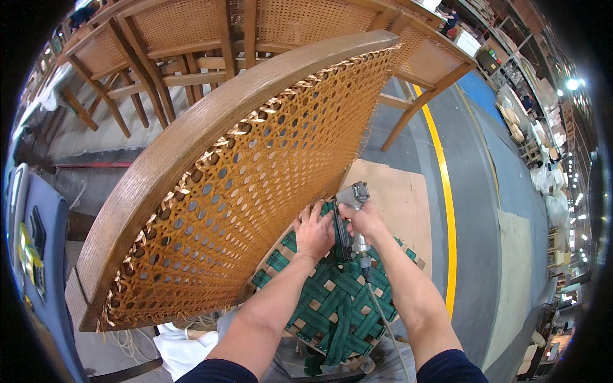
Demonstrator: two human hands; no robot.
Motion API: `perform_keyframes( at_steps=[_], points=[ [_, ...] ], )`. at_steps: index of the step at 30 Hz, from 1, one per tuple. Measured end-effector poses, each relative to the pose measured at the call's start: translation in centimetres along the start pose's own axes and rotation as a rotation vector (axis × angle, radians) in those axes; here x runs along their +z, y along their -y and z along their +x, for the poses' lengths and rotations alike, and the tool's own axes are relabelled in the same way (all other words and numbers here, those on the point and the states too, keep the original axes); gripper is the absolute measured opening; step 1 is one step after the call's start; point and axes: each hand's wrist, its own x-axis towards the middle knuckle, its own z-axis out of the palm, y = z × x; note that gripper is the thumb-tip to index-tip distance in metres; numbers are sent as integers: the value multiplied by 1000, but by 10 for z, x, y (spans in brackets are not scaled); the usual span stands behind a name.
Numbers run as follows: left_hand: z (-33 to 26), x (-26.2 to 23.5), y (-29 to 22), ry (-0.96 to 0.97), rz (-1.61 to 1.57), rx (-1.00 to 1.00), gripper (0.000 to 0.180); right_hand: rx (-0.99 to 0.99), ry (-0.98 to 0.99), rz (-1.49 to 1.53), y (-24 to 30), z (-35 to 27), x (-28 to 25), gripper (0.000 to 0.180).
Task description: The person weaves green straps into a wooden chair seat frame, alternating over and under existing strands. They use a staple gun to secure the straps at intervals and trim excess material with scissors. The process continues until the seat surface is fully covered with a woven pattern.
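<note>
Where webbing [334, 301] crisscrosses, dark green, silvery stapler [350, 194]

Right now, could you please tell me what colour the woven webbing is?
The webbing is dark green, clearest in the head view.

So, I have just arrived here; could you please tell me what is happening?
A person's right hand grips a silver and black tool, perhaps an air stapler, with a hose attached. The left hand is close beside it, fingers at the green webbing near the foot of a large cane backrest. The webbing strips are already interlaced, with some loose ends.
</note>
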Motion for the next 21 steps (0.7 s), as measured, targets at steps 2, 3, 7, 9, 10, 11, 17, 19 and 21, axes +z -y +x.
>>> perform_keyframes(
  at_steps=[2,3,7,9,10,11,17,19,21],
  points=[
    [-1,2,-2,-13,-24,11,33,8,-3,6,-6,1,-3,21],
    [-2,3,-3,-10,-43,7,33,2,14,15,-7,3,-6,21],
    [-4,2,0,-38,-100,4,30,-30,46,21,-7,3,-2,20],
    [-3,3,3,-53,-123,16,28,-29,71,14,-5,3,1,19],
    [-3,4,2,-60,-141,25,27,-28,77,9,-7,4,0,19],
    [-4,4,1,-76,-150,30,26,-23,74,3,-9,4,-1,19],
    [-3,4,3,-123,-178,22,21,-43,66,-25,-6,-1,4,17],
    [0,5,4,-125,-177,27,22,-68,56,-64,-3,0,4,14],
    [-4,5,3,-141,-183,28,22,-30,20,-56,-3,-2,2,17]
  ],
)
